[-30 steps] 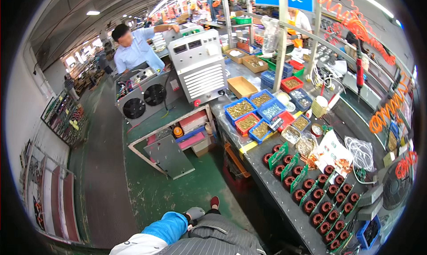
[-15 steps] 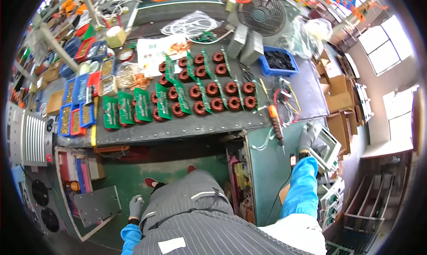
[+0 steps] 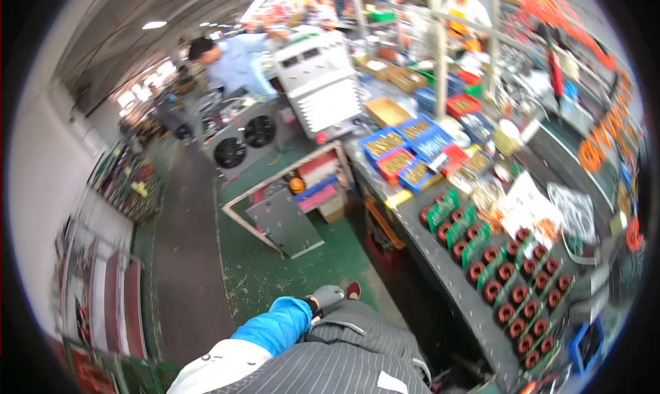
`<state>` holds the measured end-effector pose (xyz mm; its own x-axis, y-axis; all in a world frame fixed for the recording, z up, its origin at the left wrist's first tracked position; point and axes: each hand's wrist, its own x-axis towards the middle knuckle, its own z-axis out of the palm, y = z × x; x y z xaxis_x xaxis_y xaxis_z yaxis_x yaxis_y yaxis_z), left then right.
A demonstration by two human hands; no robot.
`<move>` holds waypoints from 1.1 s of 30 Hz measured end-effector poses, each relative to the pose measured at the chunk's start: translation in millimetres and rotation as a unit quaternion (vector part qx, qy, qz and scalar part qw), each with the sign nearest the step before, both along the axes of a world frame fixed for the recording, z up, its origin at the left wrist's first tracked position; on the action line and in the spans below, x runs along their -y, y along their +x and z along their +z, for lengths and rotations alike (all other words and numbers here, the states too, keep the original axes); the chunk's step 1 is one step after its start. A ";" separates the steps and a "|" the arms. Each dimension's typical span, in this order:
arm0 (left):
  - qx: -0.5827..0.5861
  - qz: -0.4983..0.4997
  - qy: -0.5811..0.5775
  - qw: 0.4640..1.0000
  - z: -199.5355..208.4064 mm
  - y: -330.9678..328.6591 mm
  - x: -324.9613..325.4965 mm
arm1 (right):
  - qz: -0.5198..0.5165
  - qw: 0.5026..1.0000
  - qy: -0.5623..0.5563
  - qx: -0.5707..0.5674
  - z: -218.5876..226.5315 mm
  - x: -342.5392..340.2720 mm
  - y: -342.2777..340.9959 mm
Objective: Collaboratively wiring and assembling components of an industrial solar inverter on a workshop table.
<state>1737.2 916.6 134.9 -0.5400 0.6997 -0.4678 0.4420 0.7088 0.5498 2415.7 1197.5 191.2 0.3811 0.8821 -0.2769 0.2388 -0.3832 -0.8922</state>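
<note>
Hand, left: grey-gloved, beside the pinstriped apron; cannot tell whether its fingers grip anything.
Hand, right: out of view, state cannot be told.
Circuit boards: green, upright among toroidal coils on the black workbench at right.

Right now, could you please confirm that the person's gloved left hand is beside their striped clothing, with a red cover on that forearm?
Not quite: the head view shows a blue forearm cover, not a red one. The gloved left hand is beside the striped clothing.
</note>
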 end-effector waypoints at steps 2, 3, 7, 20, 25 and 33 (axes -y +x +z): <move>0.009 0.021 -0.017 1.000 -0.6 0.6 12.8 | 0.044 0.999 0.001 -0.006 12.6 -14.0 -41.4; 0.005 0.030 -0.021 0.999 -2.4 0.7 19.4 | 0.063 0.998 0.005 -0.011 20.2 -19.1 -60.6; 0.007 0.010 -0.095 0.995 -17.1 -4.5 37.7 | 0.119 0.992 0.018 -0.028 42.6 -29.6 -119.5; 0.052 -0.035 0.060 0.996 -40.7 -39.7 4.1 | 0.120 0.982 0.089 -0.116 107.6 -14.7 -228.0; 0.072 -0.011 0.059 0.996 -55.0 -81.9 50.2 | 0.105 0.969 0.133 -0.180 141.3 3.6 -275.5; -0.152 -0.222 -0.082 0.960 -98.0 -171.4 234.2 | 0.146 0.918 0.186 -0.320 180.9 29.8 -338.6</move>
<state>1565.8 682.4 36.9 -0.3349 0.8229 -0.4590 0.8430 0.4793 0.2441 2077.1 1167.7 372.1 -0.0215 0.9995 -0.0214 -0.3359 -0.0274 -0.9415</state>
